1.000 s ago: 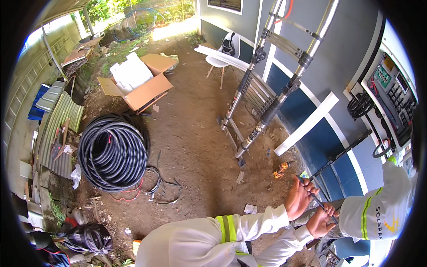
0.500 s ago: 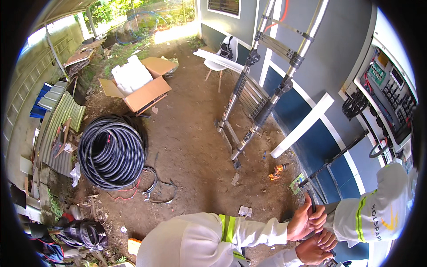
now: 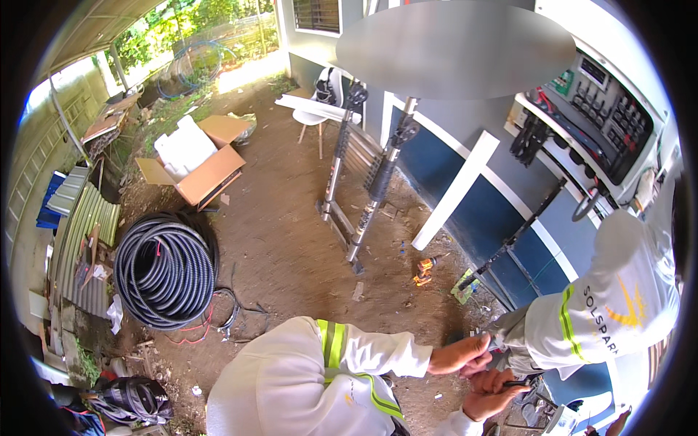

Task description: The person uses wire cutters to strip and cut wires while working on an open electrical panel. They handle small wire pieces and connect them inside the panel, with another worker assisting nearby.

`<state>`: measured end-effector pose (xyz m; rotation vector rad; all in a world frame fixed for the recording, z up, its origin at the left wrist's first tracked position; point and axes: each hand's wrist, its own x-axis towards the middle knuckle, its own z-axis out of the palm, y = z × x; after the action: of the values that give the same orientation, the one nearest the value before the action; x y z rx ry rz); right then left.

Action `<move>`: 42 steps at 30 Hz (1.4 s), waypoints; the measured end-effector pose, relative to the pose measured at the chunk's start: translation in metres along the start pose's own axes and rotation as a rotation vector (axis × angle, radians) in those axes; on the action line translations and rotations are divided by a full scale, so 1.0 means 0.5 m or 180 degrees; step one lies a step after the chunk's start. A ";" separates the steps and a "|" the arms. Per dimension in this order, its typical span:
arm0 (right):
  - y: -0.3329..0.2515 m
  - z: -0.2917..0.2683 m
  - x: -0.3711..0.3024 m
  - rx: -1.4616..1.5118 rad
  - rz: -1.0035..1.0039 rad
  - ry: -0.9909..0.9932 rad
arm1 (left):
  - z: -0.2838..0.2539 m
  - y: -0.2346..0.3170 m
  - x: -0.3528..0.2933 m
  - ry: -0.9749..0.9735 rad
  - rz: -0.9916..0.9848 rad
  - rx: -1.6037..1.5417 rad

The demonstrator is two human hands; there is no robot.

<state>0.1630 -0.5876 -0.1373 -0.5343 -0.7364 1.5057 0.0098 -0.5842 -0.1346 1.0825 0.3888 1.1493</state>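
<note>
My left hand (image 3: 462, 355) reaches in from a white sleeve, its fingers curled and pressed together; what they hold, if anything, is hidden. Just below it and almost touching, my right hand (image 3: 493, 393) is closed on a thin black rod-like thing (image 3: 518, 383). A short dark end of it pokes out by the thumb; its kind is not clear. Both hands are close to the waist of a co-worker in a white hooded shirt (image 3: 582, 320), who bends toward the wall on the right.
A ladder (image 3: 367, 203) leans on the wall, its top behind a blurred patch. An orange drill (image 3: 424, 271) lies on the dirt. Coiled black conduit (image 3: 166, 272), an open carton (image 3: 206, 178) and a backpack (image 3: 133, 400) are left. An open electrical box (image 3: 592, 109) hangs right.
My hands have shifted slightly left, and the left one has tilted flatter. Less of the black thing shows between them. The whole view has turned right, toward the co-worker.
</note>
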 end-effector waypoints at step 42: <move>0.098 -0.026 0.165 -0.4702 -0.1379 -0.0040 | -0.199 -0.035 0.285 0.0227 -0.1236 -0.1280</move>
<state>0.1322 -0.5031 -0.1733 -1.3152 -1.8010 0.3363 0.0050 -0.4115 -0.1595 0.5835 0.3831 0.8704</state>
